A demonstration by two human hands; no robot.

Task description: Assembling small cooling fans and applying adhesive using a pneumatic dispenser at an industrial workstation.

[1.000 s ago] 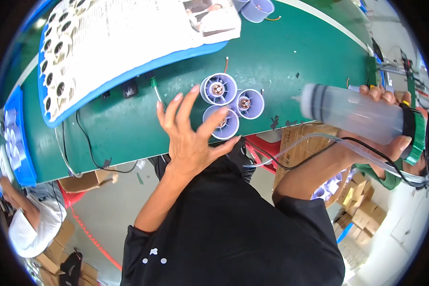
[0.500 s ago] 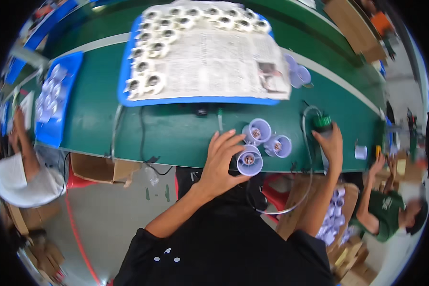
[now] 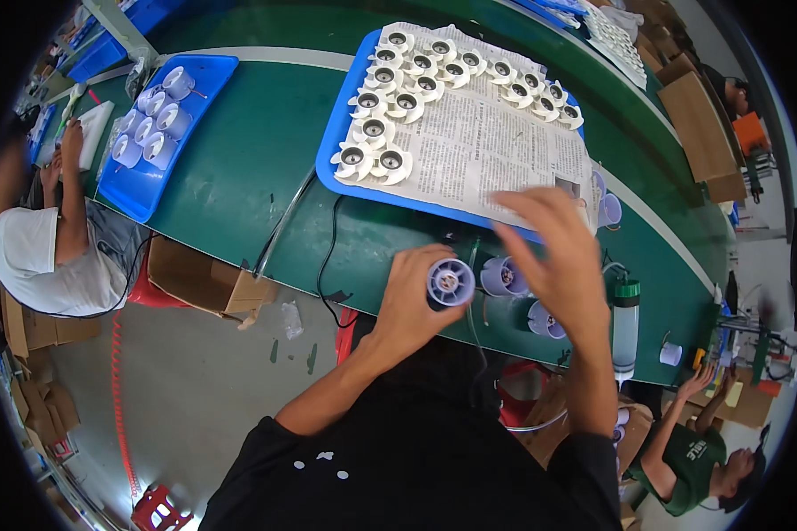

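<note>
My left hand (image 3: 402, 299) is wrapped round a lavender plastic cup-shaped housing (image 3: 436, 297), its round mouth turned up to show spokes and a copper-coloured centre. My right hand (image 3: 561, 270), blurred, hovers at the near right corner of a blue tray (image 3: 434, 205) with thumb and fingers apart and nothing visible in them. Two more lavender housings (image 3: 499, 278) stand between my hands, partly covered by the right one. White fan impellers (image 3: 391, 163) with dark round hubs sit on newspaper (image 3: 483, 159) in the tray. Right of my right forearm stands a clear dispensing syringe (image 3: 625, 336) with a green cap.
A smaller blue tray (image 3: 133, 205) at left holds several lavender housings. Cables (image 3: 328, 257) cross the green bench (image 3: 266, 150). A single housing (image 3: 670, 354) lies farther right. One person in white (image 3: 49, 257) works at left, another in green (image 3: 695, 460) at right. An open carton (image 3: 195, 274) sits below the bench.
My right hand has let go of the green-capped syringe and moved left toward the tray. The left hand has gone from touching the near housing to gripping it. The whole view has shifted.
</note>
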